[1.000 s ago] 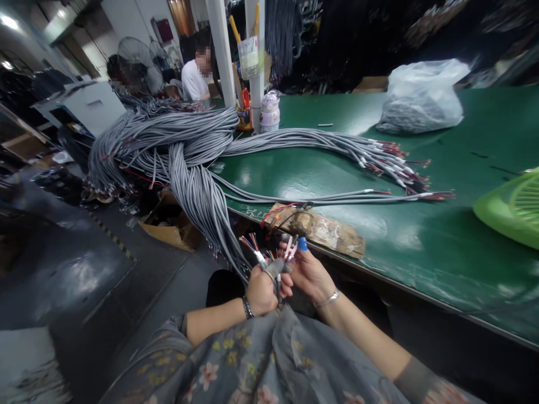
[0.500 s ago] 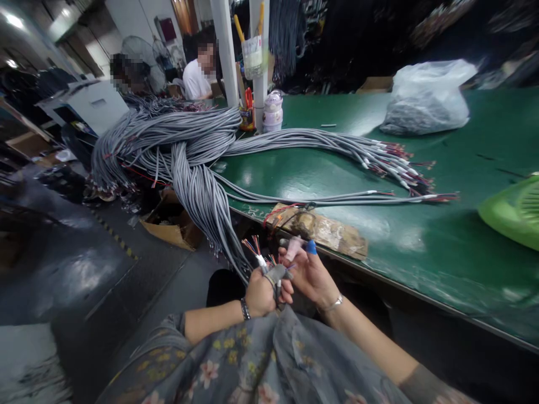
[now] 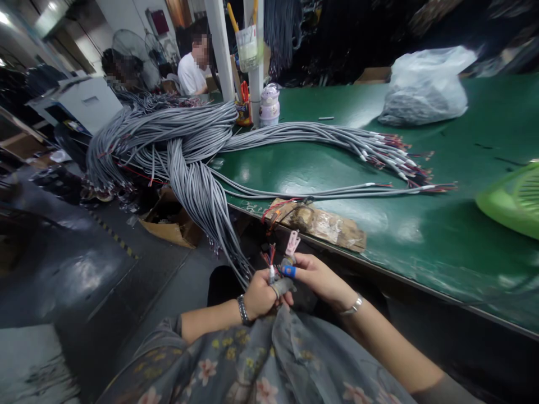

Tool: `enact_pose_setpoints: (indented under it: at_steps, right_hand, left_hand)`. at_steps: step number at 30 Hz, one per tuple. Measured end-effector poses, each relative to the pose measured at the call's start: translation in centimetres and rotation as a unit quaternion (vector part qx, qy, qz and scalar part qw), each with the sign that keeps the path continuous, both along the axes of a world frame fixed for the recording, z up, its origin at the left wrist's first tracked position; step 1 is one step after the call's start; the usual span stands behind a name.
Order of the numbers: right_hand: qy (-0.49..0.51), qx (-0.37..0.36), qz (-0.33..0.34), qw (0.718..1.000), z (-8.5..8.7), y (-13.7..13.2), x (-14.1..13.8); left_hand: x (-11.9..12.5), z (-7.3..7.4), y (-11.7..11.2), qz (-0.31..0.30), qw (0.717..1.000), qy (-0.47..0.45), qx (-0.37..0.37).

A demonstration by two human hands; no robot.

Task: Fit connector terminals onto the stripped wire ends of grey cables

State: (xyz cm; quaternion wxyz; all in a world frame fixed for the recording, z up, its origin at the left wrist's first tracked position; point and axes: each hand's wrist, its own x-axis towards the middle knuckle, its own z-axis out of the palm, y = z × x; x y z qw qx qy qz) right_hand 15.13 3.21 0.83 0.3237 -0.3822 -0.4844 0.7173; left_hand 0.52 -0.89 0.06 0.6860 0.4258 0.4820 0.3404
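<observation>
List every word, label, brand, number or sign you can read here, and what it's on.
No text can be read.
Small dark box beside the white post: lettering too small and blurred.
Cup on that post: markings too blurred.
Grey cables: no lettering can be made out.

Left hand gripping cable, right hand beside.

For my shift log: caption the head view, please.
Left hand gripping a cable end with coloured wires, right hand close beside, pink clip at its fingers, before a green table.
</observation>
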Motion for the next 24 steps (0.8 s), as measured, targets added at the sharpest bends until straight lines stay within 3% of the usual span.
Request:
enact_pose_setpoints:
  at_steps: [2,8,13,17,24]
  right_hand:
    - [-0.022,0.012,-0.005,1.000,-0.2,0.0,0.2]
    - [0.025,-0.008,-0.076,0.997,-0.9,-0.8,0.2]
    - [0.147,-0.050,-0.064,0.986,-0.8,-1.9,-1.4]
    - [0.174,-0.069,-0.031,0.982,-0.6,-1.7,-2.1]
    - [0.221,-0.096,-0.047,0.969,-0.6,-1.6,-2.8]
  left_hand:
    - [-0.1,0.1,0.2,-0.014,1.000,0.006,-0.004]
    - [0.5,-0.3,0.6,0.139,0.989,-0.037,-0.030]
    - [0.5,-0.6,0.5,0.130,0.990,-0.049,-0.018]
    - [0.2,-1.1,0.3,0.116,0.992,-0.047,-0.003]
    - [0.6,-0.4,0.5,0.197,0.979,-0.051,-0.027]
